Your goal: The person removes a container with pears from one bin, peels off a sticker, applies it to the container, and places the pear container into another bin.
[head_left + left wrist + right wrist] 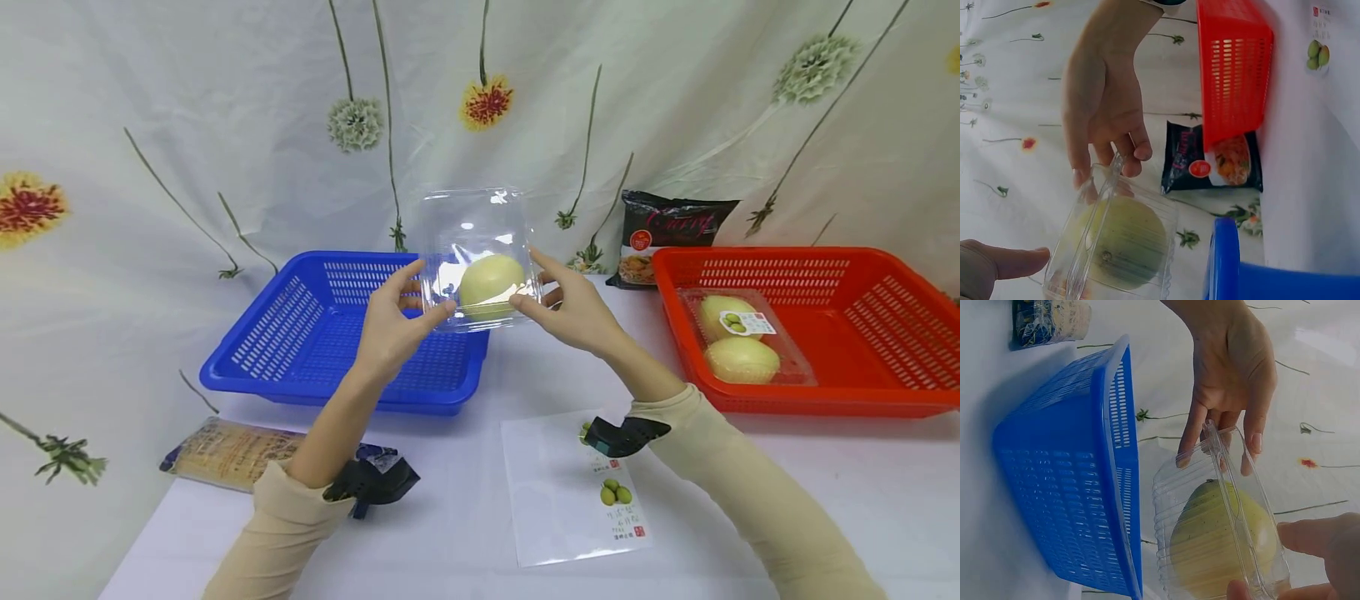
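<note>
A clear plastic clamshell box (465, 218), its lid down, is held up in front of the cloth backdrop, overlapping the blue basket's right rear corner in the head view. Inside it lies one smooth yellow-green fruit (491, 279), towards the right side. My left hand (393, 317) grips the box's left side, thumb on the near face and fingers behind. At the right side, my right hand (573, 307) holds it the same way. Both wrist views show the rim seam and ribbed wall of the box (1175, 487), with the fruit (1129, 240) behind the plastic.
The blue basket (262, 385) stands left. In the red basket (885, 333) at right sits a labelled clear box (787, 358) with two fruits. A sticker sheet (555, 500) lies in front. A black food packet (637, 242) stands behind; a tan packet (225, 454) lies front left.
</note>
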Demonstrator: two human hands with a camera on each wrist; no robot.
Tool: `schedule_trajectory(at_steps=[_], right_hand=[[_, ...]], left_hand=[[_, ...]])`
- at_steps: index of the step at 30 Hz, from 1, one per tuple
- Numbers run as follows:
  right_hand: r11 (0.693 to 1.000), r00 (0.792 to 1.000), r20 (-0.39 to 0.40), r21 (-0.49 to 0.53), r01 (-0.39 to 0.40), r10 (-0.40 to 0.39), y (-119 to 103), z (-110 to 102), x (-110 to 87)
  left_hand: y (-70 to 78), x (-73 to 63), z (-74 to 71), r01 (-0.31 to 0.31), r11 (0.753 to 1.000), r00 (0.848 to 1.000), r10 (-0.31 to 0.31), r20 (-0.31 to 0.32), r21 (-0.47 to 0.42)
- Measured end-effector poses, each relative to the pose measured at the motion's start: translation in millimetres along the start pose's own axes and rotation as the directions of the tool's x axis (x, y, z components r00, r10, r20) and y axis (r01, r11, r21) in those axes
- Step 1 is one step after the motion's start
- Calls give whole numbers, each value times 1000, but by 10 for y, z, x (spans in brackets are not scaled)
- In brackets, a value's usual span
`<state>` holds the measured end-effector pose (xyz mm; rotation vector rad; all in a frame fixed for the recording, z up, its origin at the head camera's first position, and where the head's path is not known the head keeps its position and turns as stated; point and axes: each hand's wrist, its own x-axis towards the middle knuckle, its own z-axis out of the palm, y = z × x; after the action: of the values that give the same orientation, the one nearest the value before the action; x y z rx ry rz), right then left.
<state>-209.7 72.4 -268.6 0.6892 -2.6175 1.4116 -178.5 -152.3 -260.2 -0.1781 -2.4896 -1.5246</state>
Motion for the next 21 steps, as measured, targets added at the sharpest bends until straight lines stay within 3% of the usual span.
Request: schedule_trajectory(at_steps=[10,16,21], right_hand=[[999,995,-98,46,24,-19,182,-193,-243],[1000,989,-142,12,-25,26,254,-305,-393],[999,985,-163,6,-47,48,320,-371,-478]], left_hand=[[105,-30,345,-89,994,995,91,34,-59],[153,-50,538,-135,980,984,149,93,-144],[161,-69,695,-134,977,983,153,104,-168]])
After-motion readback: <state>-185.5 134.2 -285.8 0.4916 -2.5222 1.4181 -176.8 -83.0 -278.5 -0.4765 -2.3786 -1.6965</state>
